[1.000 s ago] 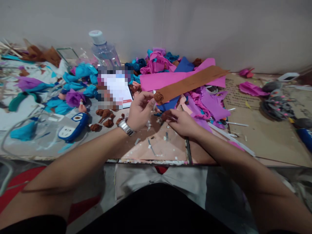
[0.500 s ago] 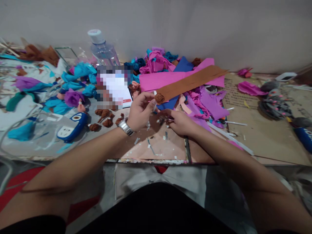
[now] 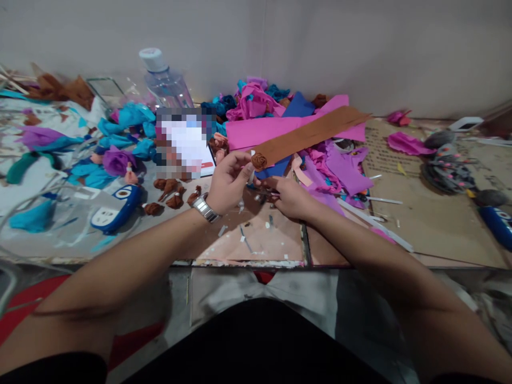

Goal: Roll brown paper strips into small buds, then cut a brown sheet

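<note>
Grey-white wall fills the top of my feed, and below it the cluttered worktable runs right across the frame. Flattened cardboard covers its right side, and bright pink paper spreads near the upper centre. Over that pink goes the long brown strip, slanting from mid-frame toward the upper right.

Now the hands! I see the right hand at centre, and it has just slid in, fingertips close to the left thumb; whether they touch, I can't tell. That's the shift that counts: both hands now work at one spot, just under the brown rosette. Right fingers are curled in, but what they grasp, if anything, I can't make out from here. On the left hand, thumb and forefinger pinch together at the rosette's near-left edge, keeping it up.

And the rosette itself sits at the middle of the frame, at the strip's lower-left end, its coiled face showing. Against the picture a second ago, rosette and strip hold the same pose; the right fingers have closed the gap, and my whole view drifts slightly. Brown paper buds, left of centre, lie undisturbed.
</note>
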A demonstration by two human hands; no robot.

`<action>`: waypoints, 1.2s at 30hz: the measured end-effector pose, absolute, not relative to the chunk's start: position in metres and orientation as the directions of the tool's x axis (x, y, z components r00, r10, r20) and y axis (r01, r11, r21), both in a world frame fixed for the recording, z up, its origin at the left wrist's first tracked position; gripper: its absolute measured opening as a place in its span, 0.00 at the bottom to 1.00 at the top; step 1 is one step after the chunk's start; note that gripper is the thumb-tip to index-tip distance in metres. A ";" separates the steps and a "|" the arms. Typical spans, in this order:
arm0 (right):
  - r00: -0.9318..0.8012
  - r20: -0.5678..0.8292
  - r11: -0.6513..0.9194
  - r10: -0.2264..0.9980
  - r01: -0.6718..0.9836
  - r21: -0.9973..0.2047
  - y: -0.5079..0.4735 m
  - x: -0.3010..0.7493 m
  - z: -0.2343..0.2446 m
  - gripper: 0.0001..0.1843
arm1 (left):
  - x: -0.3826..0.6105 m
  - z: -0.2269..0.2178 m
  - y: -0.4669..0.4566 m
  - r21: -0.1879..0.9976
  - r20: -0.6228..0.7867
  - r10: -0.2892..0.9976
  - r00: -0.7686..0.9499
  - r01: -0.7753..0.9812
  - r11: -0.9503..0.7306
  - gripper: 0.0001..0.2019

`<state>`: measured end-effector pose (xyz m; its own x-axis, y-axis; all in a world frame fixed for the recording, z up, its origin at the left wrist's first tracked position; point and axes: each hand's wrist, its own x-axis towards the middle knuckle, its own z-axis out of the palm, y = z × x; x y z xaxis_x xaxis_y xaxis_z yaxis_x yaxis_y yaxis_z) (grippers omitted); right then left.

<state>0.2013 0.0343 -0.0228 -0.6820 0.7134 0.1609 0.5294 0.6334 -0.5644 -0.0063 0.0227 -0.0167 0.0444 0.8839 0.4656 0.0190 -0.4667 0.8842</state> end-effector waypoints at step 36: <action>-0.361 0.602 0.700 0.712 0.437 -0.565 0.034 0.216 -0.005 0.12 | -0.002 -0.019 0.018 0.966 0.163 0.951 0.264 -0.237 -0.100 0.19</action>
